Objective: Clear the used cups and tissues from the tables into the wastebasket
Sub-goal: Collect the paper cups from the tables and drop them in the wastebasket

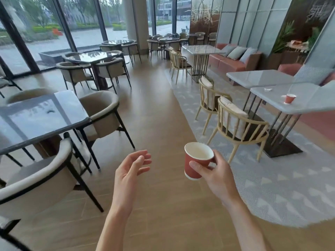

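Observation:
My right hand (215, 175) grips a red paper cup (194, 161) with a white inside, held upright over the wooden floor in the lower middle. To its left my left hand (131, 169) hangs open and holds nothing, palm turned inward. A second red paper cup (289, 98) stands on a grey table (306, 104) at the right. A crumpled white tissue (268, 89) lies on the same table, behind and left of that cup. No wastebasket is in view.
A dark glass table (27, 127) with padded armchairs (45, 176) fills the left. Two wooden chairs (239, 125) stand on a patterned grey carpet (282, 185) beside the right tables. A wooden-floor aisle (154, 109) runs forward between them. More tables, chairs and pink sofas stand further back.

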### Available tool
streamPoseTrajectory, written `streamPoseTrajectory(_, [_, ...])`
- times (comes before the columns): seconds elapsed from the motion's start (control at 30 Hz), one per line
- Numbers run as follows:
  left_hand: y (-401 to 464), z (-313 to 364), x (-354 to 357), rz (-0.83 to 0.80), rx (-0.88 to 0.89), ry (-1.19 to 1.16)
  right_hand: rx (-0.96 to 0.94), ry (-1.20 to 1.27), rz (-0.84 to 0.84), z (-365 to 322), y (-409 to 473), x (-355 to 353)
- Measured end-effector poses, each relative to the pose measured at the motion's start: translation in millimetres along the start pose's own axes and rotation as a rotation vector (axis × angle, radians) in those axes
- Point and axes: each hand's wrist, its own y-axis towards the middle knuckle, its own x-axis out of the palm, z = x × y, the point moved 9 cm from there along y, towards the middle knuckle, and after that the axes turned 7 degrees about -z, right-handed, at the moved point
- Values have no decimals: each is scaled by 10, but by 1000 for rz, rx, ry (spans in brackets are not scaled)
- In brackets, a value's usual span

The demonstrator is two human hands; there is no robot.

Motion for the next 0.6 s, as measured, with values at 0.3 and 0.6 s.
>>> streamPoseTrajectory(0.3, [2285, -92, 87, 109, 4, -20, -17, -8, -91, 23, 2541, 238])
streamPoseTrajectory(0.6, [4306, -580, -259, 168, -7, -31, -14, -47, -106, 339, 4528, 909])
